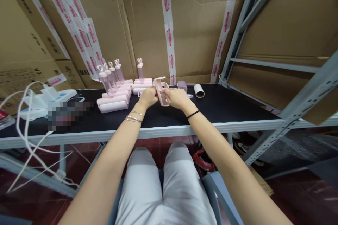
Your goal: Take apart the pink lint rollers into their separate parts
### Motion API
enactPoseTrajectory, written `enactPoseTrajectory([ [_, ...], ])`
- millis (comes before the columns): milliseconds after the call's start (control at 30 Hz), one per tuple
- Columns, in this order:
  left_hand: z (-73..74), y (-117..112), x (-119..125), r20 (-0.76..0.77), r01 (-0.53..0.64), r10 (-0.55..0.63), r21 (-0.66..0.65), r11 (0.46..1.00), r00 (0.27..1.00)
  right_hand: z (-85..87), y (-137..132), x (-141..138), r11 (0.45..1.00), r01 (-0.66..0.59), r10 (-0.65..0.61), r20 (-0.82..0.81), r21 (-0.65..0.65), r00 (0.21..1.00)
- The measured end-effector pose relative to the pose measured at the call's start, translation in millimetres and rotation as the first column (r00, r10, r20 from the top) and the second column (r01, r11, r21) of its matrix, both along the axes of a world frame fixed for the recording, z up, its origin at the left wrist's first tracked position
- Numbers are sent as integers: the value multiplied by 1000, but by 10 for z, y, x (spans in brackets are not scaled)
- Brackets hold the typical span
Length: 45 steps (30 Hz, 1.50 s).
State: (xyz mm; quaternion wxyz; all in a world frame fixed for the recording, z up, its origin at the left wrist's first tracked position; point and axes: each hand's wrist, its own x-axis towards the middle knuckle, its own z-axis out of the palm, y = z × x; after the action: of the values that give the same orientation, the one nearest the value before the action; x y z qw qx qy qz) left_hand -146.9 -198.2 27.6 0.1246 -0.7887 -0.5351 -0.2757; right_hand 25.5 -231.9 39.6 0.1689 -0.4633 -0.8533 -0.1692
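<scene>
A pink plastic lint roller cover (159, 86), its parts standing apart, is held up between my two hands over the black tabletop. My left hand (148, 97) is closed on its left side, fingers mostly hidden. On the other side my right hand (175, 97) grips it, thumb against its inner face. Left of my hands stand several pink lint rollers (113, 104) with upright see-through handles (120, 74) ending in loops. Another lint roller (142, 85) is just behind my left hand. A mauve plastic piece (182, 85) lies beyond my right hand, near a white roll (199, 91).
A white power strip (50, 100) with plugs and looping white cables (25, 123) sits at the left, beside a blurred-out patch. Cardboard (145, 24) walls the back. A grey metal shelf post (293, 102) rises at the right. The metal table edge (163, 132) runs before my knees.
</scene>
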Motion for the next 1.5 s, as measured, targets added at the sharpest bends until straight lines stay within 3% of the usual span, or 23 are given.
enactPoseTrajectory([
  [133,-2,14,-18,-51,-3,3,5,1000,999,4,-15,-12,1000,0,0,1,9,1000],
  [400,-16,5,-22,-323,-36,17,-53,998,946,-55,21,-40,1000,-23,24,88,-9,996],
  [800,-8,-4,27,-375,-93,56,-80,992,925,-69,59,-56,1000,-26,26,85,-1,996],
  [933,-20,3,45,-322,-129,105,-56,990,941,-47,52,-64,1000,-9,10,49,-14,999],
  [1067,-59,67,1,-174,-58,44,-78,995,984,-29,59,-27,1000,1,-1,13,-17,1000],
  [1333,-57,133,-92,-35,-36,31,-144,989,999,-24,173,186,961,271,-277,-131,-59,952],
  [1500,-31,109,-115,52,-52,59,-126,991,997,0,183,214,937,344,-347,-248,-57,905],
])
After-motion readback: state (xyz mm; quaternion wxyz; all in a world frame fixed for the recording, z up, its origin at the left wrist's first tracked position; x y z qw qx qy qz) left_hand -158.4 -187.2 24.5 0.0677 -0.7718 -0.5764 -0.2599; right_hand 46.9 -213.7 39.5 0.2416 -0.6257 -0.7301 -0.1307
